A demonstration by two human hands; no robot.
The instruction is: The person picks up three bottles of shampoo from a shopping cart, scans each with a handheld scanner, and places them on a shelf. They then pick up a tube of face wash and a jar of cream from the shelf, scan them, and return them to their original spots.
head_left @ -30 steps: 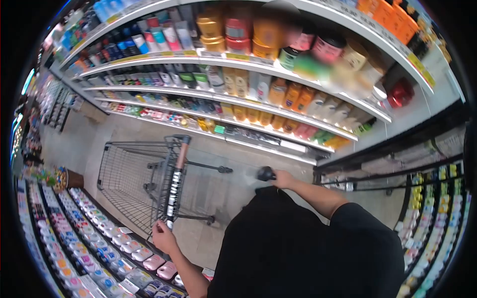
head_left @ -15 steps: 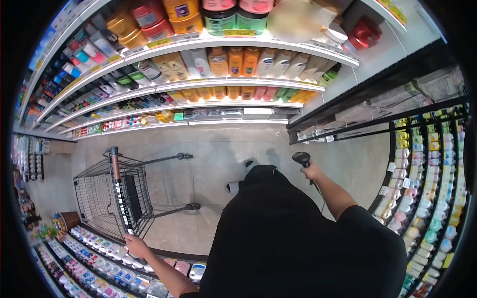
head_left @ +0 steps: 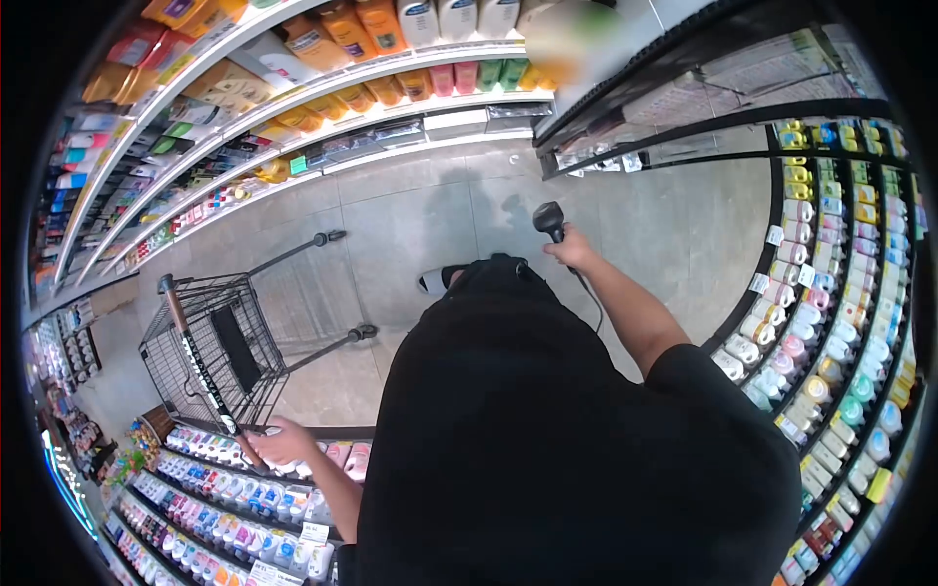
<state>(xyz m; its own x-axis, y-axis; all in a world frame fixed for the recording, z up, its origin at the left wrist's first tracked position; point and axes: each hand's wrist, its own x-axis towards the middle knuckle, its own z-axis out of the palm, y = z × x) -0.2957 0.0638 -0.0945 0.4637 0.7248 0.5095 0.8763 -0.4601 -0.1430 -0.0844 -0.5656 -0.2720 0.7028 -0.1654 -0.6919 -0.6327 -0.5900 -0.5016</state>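
My left hand point(head_left: 283, 442) is at the near end of the shopping cart's handle point(head_left: 202, 369), its fingers against the bar and the brown end of it showing beside them; the grip looks loose. The black wire cart point(head_left: 181, 376) stands to my left, with its basket side away from me and two wheels toward me. In front of my body, my right hand point(head_left: 569, 247) is closed around the grip of a dark handheld barcode scanner point(head_left: 550, 217). A cable hangs from the scanner down toward my black shirt.
Shelves of shampoo bottles point(head_left: 362, 29) and jars run along the front. A black-framed rack point(head_left: 684, 127) stands at front right. Curved shelves with bottles point(head_left: 791, 332) line the right side, and more packed shelves point(head_left: 225, 488) lie at lower left. Grey tiled floor point(head_left: 420, 215) lies between them.
The view has turned and shifted, so the front shelves sit higher and tilted. My right hand and scanner appear farther up and left. My left hand has shifted, exposing the cart handle's end.
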